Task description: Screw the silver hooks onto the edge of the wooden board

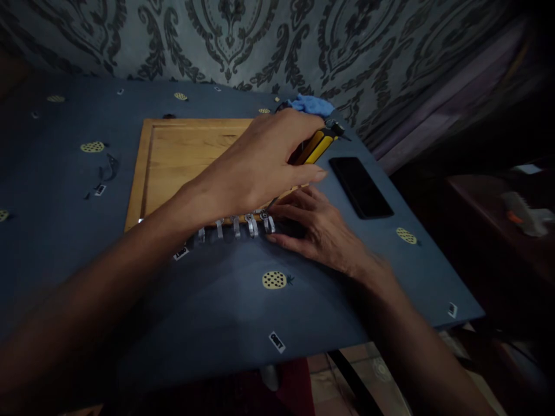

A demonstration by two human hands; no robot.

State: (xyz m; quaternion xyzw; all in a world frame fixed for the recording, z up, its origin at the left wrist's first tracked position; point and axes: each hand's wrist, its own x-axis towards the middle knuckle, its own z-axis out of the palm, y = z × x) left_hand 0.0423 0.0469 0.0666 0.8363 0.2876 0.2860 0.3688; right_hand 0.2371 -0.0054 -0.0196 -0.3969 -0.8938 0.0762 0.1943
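Observation:
My left hand [260, 159] reaches over the wooden board [182, 150], its fingers closed around a yellow-and-black screwdriver [318, 147]. The handle leans up to the right, and a thin shaft shows below the hand, angled down to the board's near edge. Along that edge sits a row of several small shiny metal clips [236, 227]. At the right end of the row, my right hand [318, 228] has its fingers and thumb closed on the rightmost metal clip [269, 224]. The exact contact of the screwdriver tip is too small to make out.
A black phone [361, 188] lies on the blue patterned tablecloth [217, 323] to the right. Behind the hands are a blue cloth [312, 105] and a small dark item [336, 127]. A dark strip [108, 167] lies at the left. A patterned wall [234, 40] borders the back.

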